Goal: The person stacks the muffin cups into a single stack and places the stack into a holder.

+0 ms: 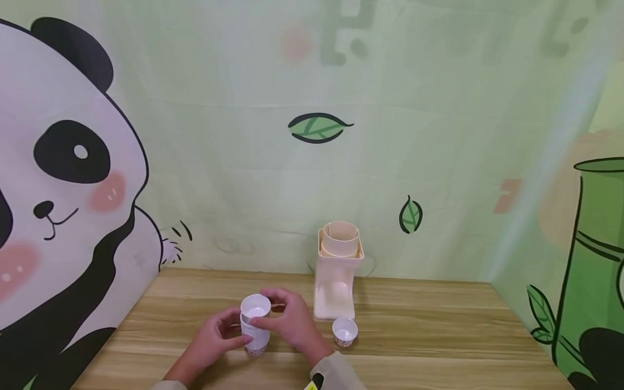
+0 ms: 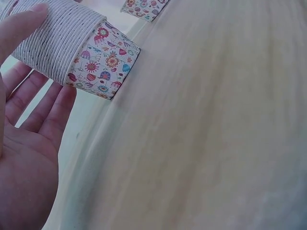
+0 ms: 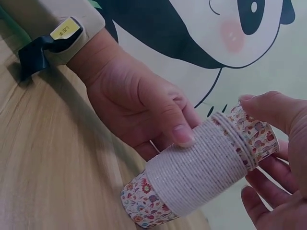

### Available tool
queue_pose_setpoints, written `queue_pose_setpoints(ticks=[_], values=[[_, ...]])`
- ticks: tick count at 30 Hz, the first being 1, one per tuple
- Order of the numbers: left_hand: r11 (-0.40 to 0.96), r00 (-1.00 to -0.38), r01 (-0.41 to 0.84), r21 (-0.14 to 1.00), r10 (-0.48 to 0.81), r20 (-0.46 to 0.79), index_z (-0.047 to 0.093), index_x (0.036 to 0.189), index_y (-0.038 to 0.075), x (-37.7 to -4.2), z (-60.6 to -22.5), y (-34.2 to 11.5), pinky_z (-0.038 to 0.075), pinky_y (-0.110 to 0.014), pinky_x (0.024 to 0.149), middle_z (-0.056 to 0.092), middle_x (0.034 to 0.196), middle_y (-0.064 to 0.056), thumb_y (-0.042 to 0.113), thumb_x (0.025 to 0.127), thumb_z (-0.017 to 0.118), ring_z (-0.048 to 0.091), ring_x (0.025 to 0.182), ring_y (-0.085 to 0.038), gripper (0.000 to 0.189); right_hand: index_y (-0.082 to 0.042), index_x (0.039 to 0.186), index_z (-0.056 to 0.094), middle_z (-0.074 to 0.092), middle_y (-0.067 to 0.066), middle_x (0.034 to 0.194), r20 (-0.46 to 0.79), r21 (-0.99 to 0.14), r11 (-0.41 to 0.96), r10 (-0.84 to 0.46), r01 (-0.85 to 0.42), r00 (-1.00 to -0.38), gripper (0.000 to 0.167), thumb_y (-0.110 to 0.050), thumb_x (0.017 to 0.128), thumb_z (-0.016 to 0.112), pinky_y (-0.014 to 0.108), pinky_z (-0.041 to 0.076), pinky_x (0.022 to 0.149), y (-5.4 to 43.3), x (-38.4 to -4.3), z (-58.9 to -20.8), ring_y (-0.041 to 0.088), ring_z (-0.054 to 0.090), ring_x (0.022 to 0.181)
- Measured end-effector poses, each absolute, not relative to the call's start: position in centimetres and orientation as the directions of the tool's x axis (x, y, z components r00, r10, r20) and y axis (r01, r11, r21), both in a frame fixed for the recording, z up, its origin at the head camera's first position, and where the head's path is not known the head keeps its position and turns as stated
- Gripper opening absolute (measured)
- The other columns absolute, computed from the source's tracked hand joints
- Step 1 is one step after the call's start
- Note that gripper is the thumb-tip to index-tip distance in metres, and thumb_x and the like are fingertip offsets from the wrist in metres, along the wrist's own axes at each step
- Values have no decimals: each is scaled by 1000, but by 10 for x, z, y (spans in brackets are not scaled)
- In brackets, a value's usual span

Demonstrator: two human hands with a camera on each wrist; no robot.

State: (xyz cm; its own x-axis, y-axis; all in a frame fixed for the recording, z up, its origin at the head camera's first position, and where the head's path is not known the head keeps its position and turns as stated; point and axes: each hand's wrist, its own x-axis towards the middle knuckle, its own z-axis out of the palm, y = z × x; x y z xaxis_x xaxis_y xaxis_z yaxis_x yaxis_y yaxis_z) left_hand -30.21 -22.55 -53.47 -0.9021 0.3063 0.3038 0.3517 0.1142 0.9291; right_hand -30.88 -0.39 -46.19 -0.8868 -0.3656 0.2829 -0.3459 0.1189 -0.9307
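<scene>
A tall stack of nested paper cups (image 1: pixel 256 340) stands upright low over the wooden table in the head view. The cups are white with a colourful floral print; their packed rims form ridges in the right wrist view. My left hand (image 1: pixel 214 335) grips the stack from the left, thumb on the near side and fingers around the back. At the top, my right hand (image 1: pixel 292 320) pinches the uppermost cup (image 3: pixel 259 134) between thumb and fingers. That cup sits partly raised, its printed side showing above the rims. Right of my right hand, a single paper cup (image 1: pixel 345 332) stands upright.
Behind the single cup stands a pale pink holder (image 1: pixel 335 287) with a round tube (image 1: pixel 341 238) in its top. The wooden table (image 1: pixel 439 336) ends at a green backdrop (image 1: pixel 244 162) printed with a panda and leaves.
</scene>
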Motion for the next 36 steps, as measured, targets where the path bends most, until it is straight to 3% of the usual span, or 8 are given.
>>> queue_pose_setpoints(ticks=[8,19,25,32,36], values=[[109,-901,361,926,299,316,56,129,-13,-301,-533,-225,56,-19,95,72,114,4,3,87,78,68,107,-3,50,-8,124,70,74,7,120,242,-942,130,-378,-310,-894,51,-15,77,91,51,56,98,-5,-310,-469,21,69,105],[115,-897,370,922,303,322,56,130,-13,-300,-532,-225,55,-18,96,71,114,9,2,88,77,67,107,-1,50,-6,126,69,73,7,120,209,-954,125,-379,-274,-901,52,-17,79,89,24,58,84,-7,-309,-474,18,70,98],[113,-886,392,913,313,342,55,130,-15,-299,-531,-225,54,-17,96,70,115,5,1,89,76,66,108,0,49,-3,126,69,72,6,118,212,-949,141,-380,-283,-901,53,-18,79,89,22,58,82,-7,-310,-476,14,68,94],[146,-914,335,931,291,283,57,131,-10,-301,-532,-225,54,-17,96,70,115,8,5,87,79,66,108,-1,51,-4,124,70,72,3,112,212,-937,185,-378,-298,-901,52,-20,78,90,20,57,77,-7,-309,-474,8,66,88],[151,-914,328,932,298,274,57,131,-10,-302,-533,-225,54,-18,97,70,117,1,6,87,79,66,108,-2,52,-5,122,71,72,2,110,213,-931,202,-379,-306,-900,50,-21,79,90,19,57,75,-7,-308,-474,8,67,88]])
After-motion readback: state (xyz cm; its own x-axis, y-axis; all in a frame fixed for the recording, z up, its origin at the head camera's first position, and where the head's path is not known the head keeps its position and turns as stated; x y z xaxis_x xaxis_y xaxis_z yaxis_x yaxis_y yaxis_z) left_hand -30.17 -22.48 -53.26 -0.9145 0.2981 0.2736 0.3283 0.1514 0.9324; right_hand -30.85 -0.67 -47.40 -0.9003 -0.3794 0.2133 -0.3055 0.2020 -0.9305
